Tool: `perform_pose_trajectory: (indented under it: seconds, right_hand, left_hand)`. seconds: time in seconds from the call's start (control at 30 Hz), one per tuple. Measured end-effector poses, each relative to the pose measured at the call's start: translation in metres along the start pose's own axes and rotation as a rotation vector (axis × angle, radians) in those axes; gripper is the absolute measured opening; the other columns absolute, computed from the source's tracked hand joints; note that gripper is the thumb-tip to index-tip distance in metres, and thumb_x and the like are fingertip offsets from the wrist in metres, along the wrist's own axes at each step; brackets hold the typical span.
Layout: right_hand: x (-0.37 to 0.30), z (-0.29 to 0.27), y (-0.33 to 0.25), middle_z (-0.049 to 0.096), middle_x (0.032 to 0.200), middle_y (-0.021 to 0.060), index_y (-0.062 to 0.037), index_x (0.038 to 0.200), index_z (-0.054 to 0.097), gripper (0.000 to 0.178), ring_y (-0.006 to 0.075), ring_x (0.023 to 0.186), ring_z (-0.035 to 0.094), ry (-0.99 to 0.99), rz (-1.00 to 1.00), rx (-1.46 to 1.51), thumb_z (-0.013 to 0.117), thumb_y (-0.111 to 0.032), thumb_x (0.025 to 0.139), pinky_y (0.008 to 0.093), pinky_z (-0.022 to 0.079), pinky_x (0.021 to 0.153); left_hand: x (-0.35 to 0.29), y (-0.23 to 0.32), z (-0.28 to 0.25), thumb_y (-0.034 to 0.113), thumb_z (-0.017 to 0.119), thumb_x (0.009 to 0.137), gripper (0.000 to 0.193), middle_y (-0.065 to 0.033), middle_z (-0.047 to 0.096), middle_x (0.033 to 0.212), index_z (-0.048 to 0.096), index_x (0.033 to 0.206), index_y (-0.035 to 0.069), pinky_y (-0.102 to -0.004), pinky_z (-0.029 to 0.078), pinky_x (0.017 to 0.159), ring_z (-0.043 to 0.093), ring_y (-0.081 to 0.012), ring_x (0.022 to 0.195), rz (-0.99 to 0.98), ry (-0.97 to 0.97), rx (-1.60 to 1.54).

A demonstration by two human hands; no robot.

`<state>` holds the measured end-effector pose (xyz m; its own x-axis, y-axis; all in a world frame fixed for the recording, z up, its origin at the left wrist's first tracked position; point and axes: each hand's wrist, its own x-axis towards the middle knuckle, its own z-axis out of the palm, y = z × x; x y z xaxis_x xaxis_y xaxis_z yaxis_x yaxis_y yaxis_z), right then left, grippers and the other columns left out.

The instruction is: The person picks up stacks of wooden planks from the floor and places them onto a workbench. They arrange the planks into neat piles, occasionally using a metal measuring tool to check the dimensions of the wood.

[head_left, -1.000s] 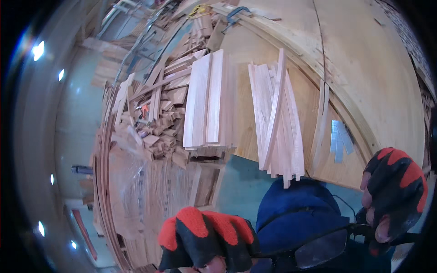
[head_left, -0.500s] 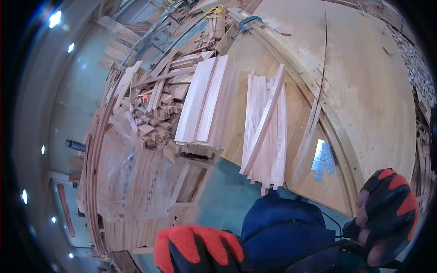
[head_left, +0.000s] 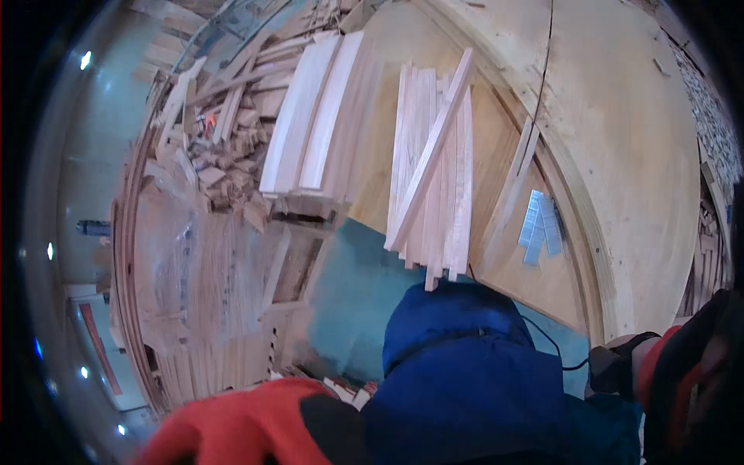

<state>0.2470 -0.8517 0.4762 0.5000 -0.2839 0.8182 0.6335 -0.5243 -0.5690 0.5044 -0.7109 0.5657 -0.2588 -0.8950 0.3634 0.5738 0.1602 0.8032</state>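
Observation:
My left hand [head_left: 248, 422], in a red and black glove, is low in the picture. It is blurred, and its fingertips are cut off by the lower edge. At the right rim, my right hand [head_left: 682, 372] shows dark in a similar glove with bare fingertips. Its fingers curl beside a small dark piece [head_left: 612, 366], from which a thin black cord [head_left: 554, 346] runs; what they grip is hidden. Between the hands is my blue jacket [head_left: 465, 372]. Just beyond it, a bundle of pale wood strips [head_left: 434, 170] lies on a board, one strip slanting across the top.
Wide pale planks [head_left: 310, 124] are stacked left of the strips, beside a heap of wood offcuts [head_left: 225, 163]. Plastic-wrapped timber [head_left: 209, 271] stands nearer. Silvery strips [head_left: 539, 225] lie on the plywood [head_left: 496, 116] at right, inside a curved wooden edge [head_left: 581, 209]. Greenish floor [head_left: 349, 287] shows between stacks.
The view has shifted, so the wood appears higher and slightly left. My left hand has moved left and lower, showing more of its back. My right hand has moved toward the right rim.

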Motion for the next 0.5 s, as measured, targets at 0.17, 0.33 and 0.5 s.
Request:
perform_pose_trajectory:
  seconds: [0.17,0.33,0.5]
  right_hand:
    - [0.01,0.012,0.012,0.063,0.109,0.0185,-0.0036,0.126,0.054,0.057,0.0311,0.09,0.068,-0.008,0.009,0.003,0.078,-0.022,0.077,0.04,0.054,0.076]
    - [0.019,0.014,0.002,0.063,0.112,0.0191,-0.0039,0.13,0.052,0.062,0.0316,0.091,0.068,0.004,-0.007,-0.013,0.078,-0.023,0.077,0.0407,0.054,0.077]
    - [0.024,0.033,0.016,0.062,0.115,0.0196,-0.0043,0.133,0.05,0.066,0.032,0.092,0.068,-0.036,0.057,-0.037,0.079,-0.024,0.076,0.0414,0.054,0.077]
  left_hand:
    - [-0.01,0.001,-0.027,0.015,0.059,0.097,0.019,-0.009,0.072,0.102,0.069,0.113,0.009,-0.0361,0.057,0.065,0.071,-0.0188,0.088,0.065,-0.062,-0.023]
    - [-0.027,0.0,-0.046,0.016,0.058,0.097,0.023,-0.0095,0.072,0.104,0.067,0.117,0.008,-0.0366,0.056,0.069,0.07,-0.0189,0.088,0.113,0.006,-0.014]
    - [-0.049,-0.001,-0.062,0.017,0.058,0.097,0.027,-0.01,0.071,0.106,0.065,0.121,0.007,-0.037,0.054,0.073,0.069,-0.0191,0.088,0.172,0.042,-0.022]
